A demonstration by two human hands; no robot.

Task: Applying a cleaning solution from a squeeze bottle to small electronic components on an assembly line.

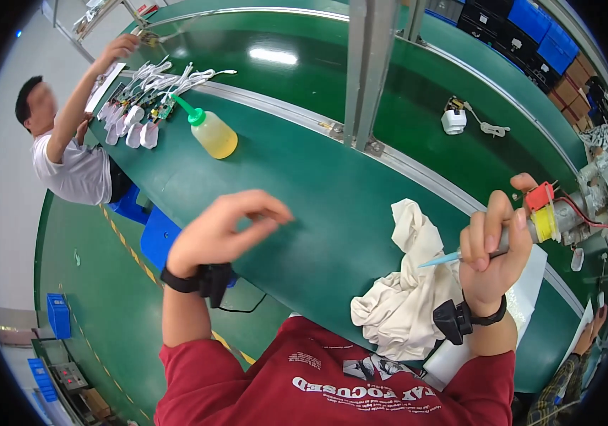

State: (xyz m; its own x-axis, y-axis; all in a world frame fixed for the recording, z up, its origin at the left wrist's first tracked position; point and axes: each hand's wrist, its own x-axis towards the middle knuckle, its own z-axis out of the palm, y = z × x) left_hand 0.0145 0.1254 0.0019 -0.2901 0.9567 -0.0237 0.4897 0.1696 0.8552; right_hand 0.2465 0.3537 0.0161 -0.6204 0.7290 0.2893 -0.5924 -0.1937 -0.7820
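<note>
My right hand (492, 248) is wrapped round a grey tube-shaped hand tool (504, 243) with a tapered pale-blue tip (437, 260) pointing left. Past my fingers, yellow tape binds the tool's body, and a red switch-like block (539, 196) with thin wires sits there beside my raised index finger. My left hand (229, 227) hovers over the green tabletop (304, 263). It is slightly blurred, its fingers loosely bent, a gap between them and the thumb, and nothing visible in it. A crumpled cream cloth (407, 298) lies below the tool's tip, between my arms.
A squeeze bottle (215, 135) of yellow liquid with a green spout stands at the far left. Beyond it lie several white plug housings (132, 128) and cables (169, 77), near a co-worker (80, 160). A metal post (368, 78) rises behind the table. A white device (453, 121) rests beyond the rail.
</note>
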